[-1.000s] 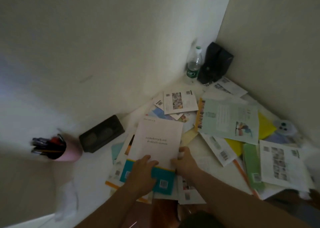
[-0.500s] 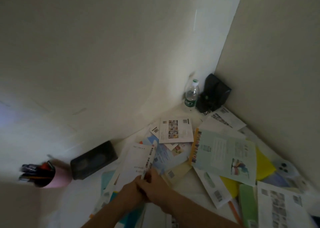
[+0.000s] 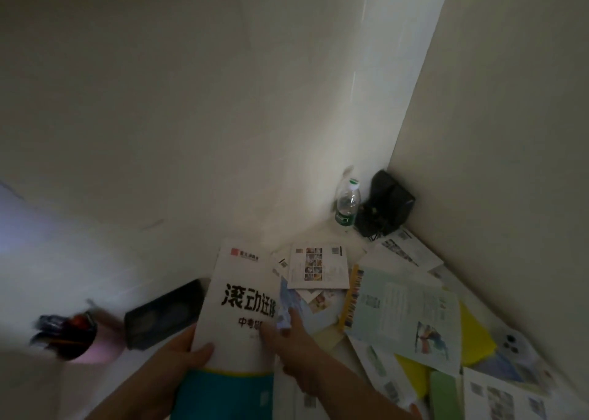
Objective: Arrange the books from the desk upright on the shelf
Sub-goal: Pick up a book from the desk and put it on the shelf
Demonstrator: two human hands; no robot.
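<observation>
I have a thin white book with a teal band along its lower edge raised off the desk, cover toward me and tilted back. My left hand grips its lower left edge, thumb curled over the cover. My right hand holds the lower right edge, fingers curled at the side; a crumpled bit of blue paper sits by the fingertips, and I cannot tell whether it is pinched or only lying against them.

I judge the book to be light and floppy, a softcover that bends if held by one corner, with a glossy cover that may slip. It seems best taken with both hands low on the long edges, or along the spine once upright.

The other books lie flat and overlapping on the desk to the right, near a water bottle. No shelf is in view.
</observation>
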